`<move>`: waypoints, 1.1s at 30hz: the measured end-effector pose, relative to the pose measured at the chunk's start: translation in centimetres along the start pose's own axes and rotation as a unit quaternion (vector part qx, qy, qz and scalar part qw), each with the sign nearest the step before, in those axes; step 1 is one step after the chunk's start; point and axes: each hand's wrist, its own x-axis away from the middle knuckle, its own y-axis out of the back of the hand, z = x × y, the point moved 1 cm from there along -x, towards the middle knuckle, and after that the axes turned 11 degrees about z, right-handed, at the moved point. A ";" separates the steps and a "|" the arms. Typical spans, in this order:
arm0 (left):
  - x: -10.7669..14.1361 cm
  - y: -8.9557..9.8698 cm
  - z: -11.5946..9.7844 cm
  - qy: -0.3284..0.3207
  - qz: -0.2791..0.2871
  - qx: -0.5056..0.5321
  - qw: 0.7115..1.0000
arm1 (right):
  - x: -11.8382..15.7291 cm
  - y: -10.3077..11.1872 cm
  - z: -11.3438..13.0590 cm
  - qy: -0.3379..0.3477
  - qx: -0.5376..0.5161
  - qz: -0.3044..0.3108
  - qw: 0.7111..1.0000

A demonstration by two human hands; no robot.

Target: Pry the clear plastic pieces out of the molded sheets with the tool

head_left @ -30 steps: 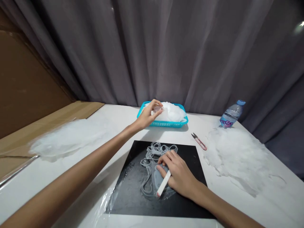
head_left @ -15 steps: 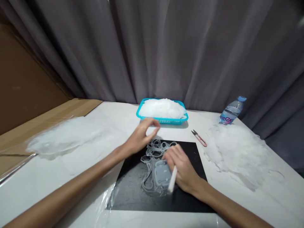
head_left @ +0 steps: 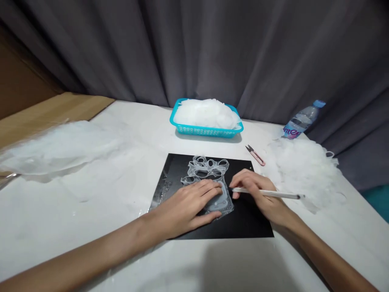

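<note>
A translucent cut-out sheet (head_left: 225,202) with several looped openings at its top lies on a black mat (head_left: 243,227). Resting flat on its middle is my left hand (head_left: 194,202), fingers spread and palm down, hiding part of it. My right hand (head_left: 258,194) is just right of the sheet, closed around a white pen-like tool (head_left: 273,194). The tool's dark tip points left, close to the sheet's right edge; whether they touch I cannot tell.
Behind the mat stands a blue basket (head_left: 209,132) heaped with white translucent pieces. Small pink snips (head_left: 257,156) lie at the mat's back right. A bottle (head_left: 302,120) tilts behind a white translucent pile (head_left: 306,170). Another filmy pile (head_left: 60,146) lies left, near cardboard (head_left: 60,115).
My left hand has come down flat onto the sheet. My right hand has moved right, off the sheet, and its tool now lies nearly level. The view has tipped downward.
</note>
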 end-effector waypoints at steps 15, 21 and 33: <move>1.7 -0.1 -1.5 -0.094 -0.077 -0.130 0.984 | 0.9 -0.4 1.0 0.042 0.121 0.167 0.978; 2.1 0.1 -1.5 -0.092 -0.037 -0.099 0.990 | 1.0 -0.1 0.7 0.055 0.127 0.193 0.971; 1.5 1.3 -0.8 -0.069 0.032 0.003 0.997 | 0.9 -0.7 0.2 0.107 0.133 0.173 0.970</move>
